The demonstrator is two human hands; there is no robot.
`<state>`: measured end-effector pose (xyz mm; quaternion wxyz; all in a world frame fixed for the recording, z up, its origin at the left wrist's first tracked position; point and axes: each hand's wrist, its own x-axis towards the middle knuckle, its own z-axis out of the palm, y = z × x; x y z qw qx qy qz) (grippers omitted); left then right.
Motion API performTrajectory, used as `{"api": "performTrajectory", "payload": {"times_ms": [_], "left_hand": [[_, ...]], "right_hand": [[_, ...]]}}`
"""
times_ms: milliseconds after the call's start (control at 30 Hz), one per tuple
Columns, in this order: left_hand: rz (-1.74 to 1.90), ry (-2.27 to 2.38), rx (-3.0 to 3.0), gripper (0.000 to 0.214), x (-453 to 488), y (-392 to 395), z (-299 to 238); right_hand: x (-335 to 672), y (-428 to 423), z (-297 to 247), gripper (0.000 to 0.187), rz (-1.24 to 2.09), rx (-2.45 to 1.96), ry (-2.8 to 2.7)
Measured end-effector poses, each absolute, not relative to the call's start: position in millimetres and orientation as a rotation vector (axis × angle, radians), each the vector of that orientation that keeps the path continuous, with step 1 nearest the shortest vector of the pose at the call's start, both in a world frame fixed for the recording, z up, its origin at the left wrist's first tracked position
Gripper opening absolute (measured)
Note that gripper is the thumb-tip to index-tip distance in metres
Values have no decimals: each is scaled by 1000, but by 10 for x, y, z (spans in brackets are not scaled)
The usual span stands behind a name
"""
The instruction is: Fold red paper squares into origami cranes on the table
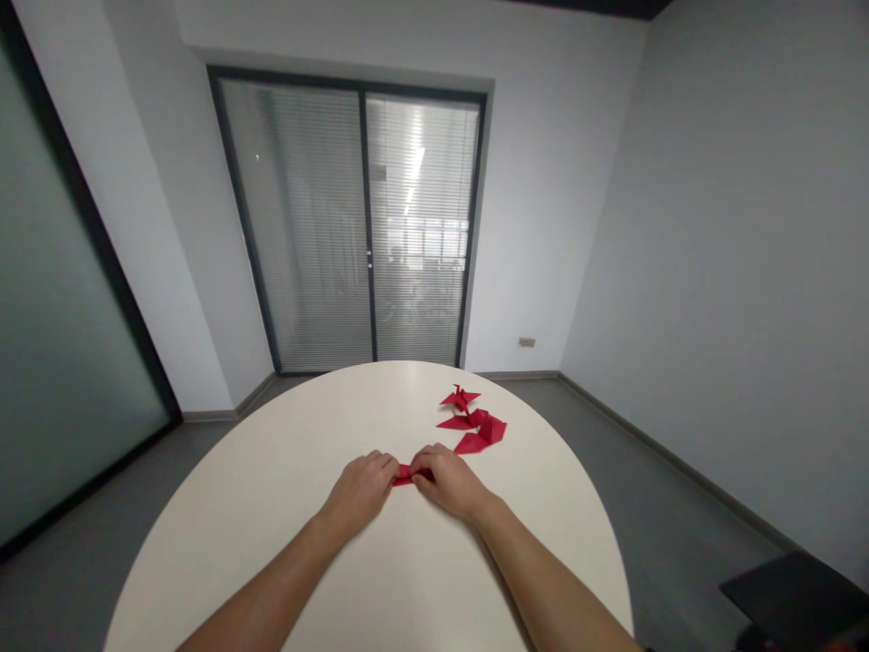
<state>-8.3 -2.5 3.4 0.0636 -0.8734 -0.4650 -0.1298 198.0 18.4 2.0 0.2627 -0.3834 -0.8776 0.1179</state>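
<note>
Between my two hands, low over the table, is a small folded piece of red paper (404,474). My left hand (363,489) has its fingers closed on the paper's left end. The right end is pinched by my right hand (448,482), whose fingers hide part of it. Just beyond my right hand lie several folded red paper pieces. The farthest looks like an origami crane (461,397) with spread wings. Nearer to me sits a larger folded red paper piece (485,433) with pointed ends, partly overlapping another.
A round cream table (272,534) fills the lower middle, its curved edge on both sides. Past it stands a glass door with blinds (367,226). A dark seat or panel (801,589) shows at the lower right, beside grey floor.
</note>
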Motion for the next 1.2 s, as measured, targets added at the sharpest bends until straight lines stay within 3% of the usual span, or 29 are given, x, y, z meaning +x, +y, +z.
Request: {"api": "performTrajectory", "payload": {"times_ms": [300, 600, 833, 1200], "left_hand": [[-487, -1421, -2827, 32, -78, -182, 110], [-456, -1432, -2835, 32, -83, -196, 27], [-609, -1334, -2904, 36, -183, -84, -23], [-708, -1367, -2821, 30, -195, 89, -137]], "right_hand": [[2123, 97, 159, 25, 134, -1042, -2617], [1971, -193, 422, 23, -96, -1654, -2603], [2013, -45, 250, 25, 15, -1223, -2635], [2056, 88, 172, 29, 70, -1194, -2613]]}}
